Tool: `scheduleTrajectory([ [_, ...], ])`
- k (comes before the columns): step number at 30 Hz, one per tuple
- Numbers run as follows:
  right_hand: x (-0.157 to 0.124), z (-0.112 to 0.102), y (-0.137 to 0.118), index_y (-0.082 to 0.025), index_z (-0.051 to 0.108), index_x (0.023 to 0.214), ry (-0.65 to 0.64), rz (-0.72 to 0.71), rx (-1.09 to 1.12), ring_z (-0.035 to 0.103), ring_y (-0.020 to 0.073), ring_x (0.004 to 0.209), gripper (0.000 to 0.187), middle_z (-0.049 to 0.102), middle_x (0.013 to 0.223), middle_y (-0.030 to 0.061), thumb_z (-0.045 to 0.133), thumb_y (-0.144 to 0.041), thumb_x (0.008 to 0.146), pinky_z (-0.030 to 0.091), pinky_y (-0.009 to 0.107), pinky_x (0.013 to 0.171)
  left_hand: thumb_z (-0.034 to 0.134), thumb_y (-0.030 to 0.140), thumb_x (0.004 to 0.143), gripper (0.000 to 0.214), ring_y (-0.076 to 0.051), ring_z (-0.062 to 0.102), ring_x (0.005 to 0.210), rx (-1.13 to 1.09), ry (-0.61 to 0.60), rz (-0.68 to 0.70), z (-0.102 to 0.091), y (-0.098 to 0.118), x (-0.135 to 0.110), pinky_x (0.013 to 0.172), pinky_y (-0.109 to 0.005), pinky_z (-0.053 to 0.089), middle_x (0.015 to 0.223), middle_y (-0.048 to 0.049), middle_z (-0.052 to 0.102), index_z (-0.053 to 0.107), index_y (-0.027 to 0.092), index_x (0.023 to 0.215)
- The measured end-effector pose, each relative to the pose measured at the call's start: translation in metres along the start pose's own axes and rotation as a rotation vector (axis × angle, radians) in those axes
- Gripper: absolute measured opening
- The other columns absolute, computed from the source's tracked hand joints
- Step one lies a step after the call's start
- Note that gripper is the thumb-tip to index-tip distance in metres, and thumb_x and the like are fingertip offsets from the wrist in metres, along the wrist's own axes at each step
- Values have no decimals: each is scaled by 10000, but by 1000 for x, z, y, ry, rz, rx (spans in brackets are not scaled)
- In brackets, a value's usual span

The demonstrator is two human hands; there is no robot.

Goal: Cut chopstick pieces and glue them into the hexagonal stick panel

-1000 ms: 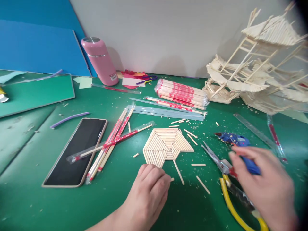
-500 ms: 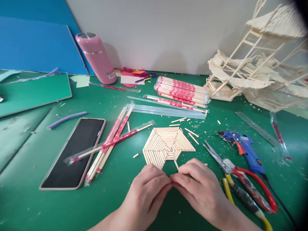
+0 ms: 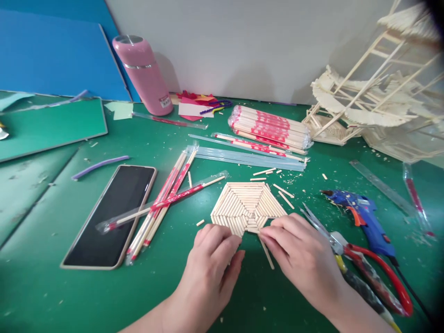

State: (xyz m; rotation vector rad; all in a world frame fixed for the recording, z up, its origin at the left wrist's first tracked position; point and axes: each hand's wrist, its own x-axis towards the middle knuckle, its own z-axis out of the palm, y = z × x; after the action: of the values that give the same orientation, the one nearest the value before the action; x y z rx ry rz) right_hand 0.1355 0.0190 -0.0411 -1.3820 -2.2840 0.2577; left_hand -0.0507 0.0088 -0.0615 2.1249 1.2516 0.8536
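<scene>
A roughly hexagonal panel of short wooden sticks (image 3: 248,199) lies on the green table, with a gap on its near side. My right hand (image 3: 298,249) is closed in a pinch at that gap. A short wooden stick (image 3: 254,230) lies along the gap's inner edge, its right end at my right fingertips. Below them, a longer loose stick (image 3: 267,253) slants toward me. My left hand (image 3: 211,263) is at the panel's near left edge, thumb apart from the curled fingers, nothing visible between them. Part of the panel's near edge is hidden by my hands.
Scissors (image 3: 347,245) and a blue glue gun (image 3: 360,212) lie at right. Wrapped chopsticks (image 3: 163,199) cross a phone (image 3: 107,222) at left. Behind are glue sticks (image 3: 246,158), a chopstick bundle (image 3: 270,127), a pink bottle (image 3: 144,74) and a wooden stick model (image 3: 367,92).
My hands have separated. The right moved up to the panel's gap, the left slightly left. A short stick now shows at the gap's edge. The view shifted a little.
</scene>
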Motion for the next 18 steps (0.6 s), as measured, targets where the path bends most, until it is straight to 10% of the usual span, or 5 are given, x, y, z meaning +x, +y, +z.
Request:
scheduleTrajectory([
  [18, 6, 2, 0, -171, 639, 858, -93, -50, -11, 506, 163, 722, 208, 591, 754, 46, 455, -75, 848, 406, 304, 669, 462, 81, 821, 153, -180, 445, 742, -50, -47, 3, 1, -1, -1, 682, -347, 412, 821, -53, 526, 554, 168, 907],
])
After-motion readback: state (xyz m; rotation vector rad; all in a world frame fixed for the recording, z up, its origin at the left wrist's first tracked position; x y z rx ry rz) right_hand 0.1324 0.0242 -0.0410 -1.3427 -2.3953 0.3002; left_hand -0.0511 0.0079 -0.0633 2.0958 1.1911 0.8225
